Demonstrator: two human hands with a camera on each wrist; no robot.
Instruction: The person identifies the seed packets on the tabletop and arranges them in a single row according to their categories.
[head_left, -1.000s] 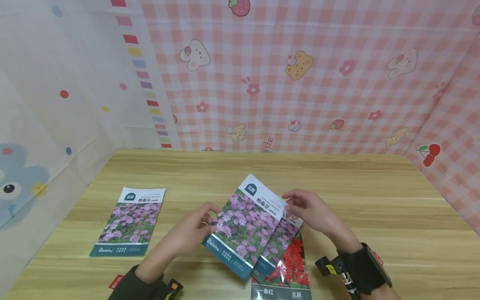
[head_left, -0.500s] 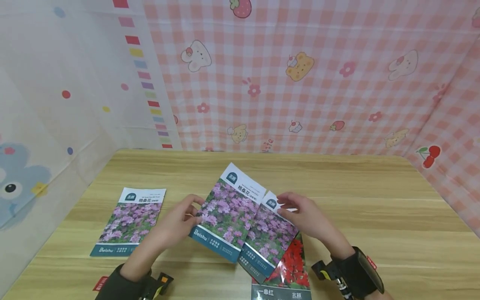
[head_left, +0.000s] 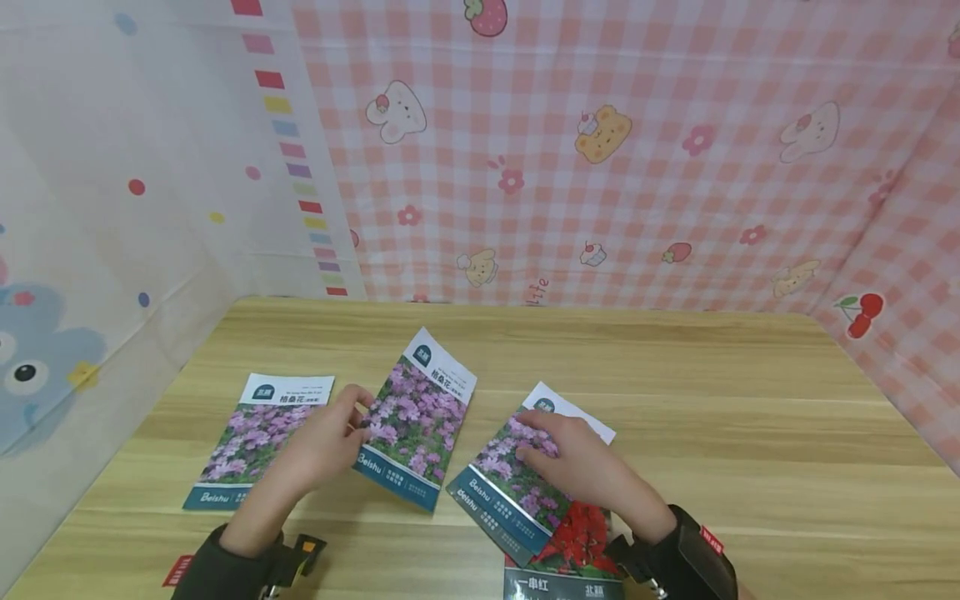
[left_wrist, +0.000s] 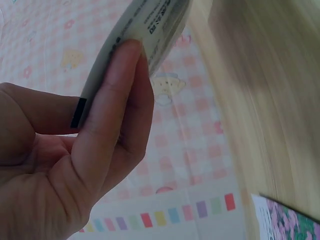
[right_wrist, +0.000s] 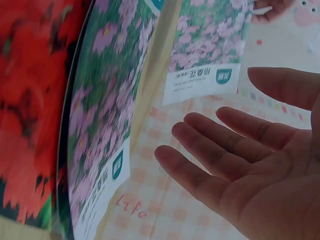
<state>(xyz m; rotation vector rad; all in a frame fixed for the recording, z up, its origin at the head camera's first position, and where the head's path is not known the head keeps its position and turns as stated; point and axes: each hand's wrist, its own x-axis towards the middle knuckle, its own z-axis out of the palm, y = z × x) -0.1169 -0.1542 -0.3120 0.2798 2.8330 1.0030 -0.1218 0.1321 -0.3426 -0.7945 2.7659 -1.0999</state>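
Observation:
In the head view my left hand pinches a flower seed packet by its left edge, raised and tilted off the table. The left wrist view shows thumb and fingers on either side of this packet. My right hand hovers over a second purple-flower packet. Its fingers are extended and slightly spread in the right wrist view, gripping nothing. Beneath that packet peeks another one with a teal band, and a red-flower packet lies lowest, partly covered.
One more purple-flower packet lies flat at the table's left, partly behind my left forearm. The wooden table ends at a pink checked cloth at the back, with more printed cloth on both sides.
My left hand has carried its packet leftward, away from the pile. The packet below is now uncovered. My right hand has moved slightly left and down over the pile, off that packet's upper edge.

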